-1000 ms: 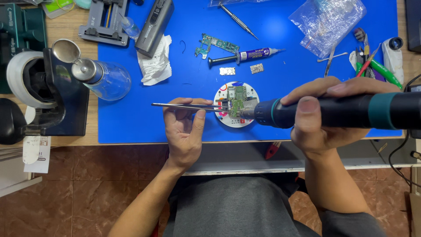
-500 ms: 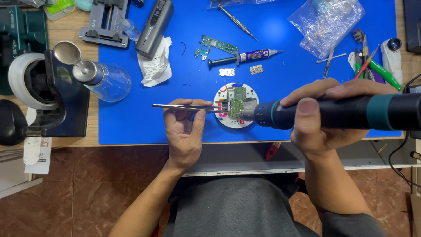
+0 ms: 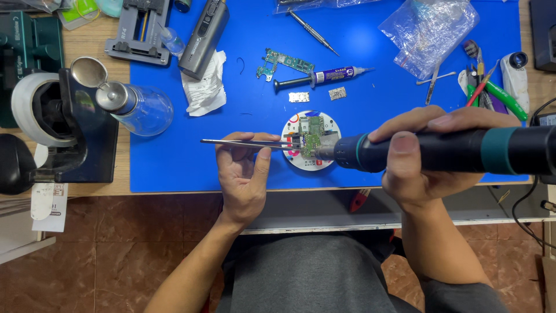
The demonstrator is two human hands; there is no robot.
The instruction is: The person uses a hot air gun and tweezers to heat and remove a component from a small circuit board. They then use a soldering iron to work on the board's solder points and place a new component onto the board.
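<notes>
With the left hand (image 3: 246,174) pinching tweezers (image 3: 243,142) and the right hand (image 3: 428,156) clamped around the hot-air handle (image 3: 440,152), lingering heat risked scorching the small circuit board (image 3: 313,134).

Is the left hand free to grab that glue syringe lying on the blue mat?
Probably not straight away: the left hand is pinching tweezers at the small green board. The way to the syringe looks open, but the fingers are taken.
</notes>
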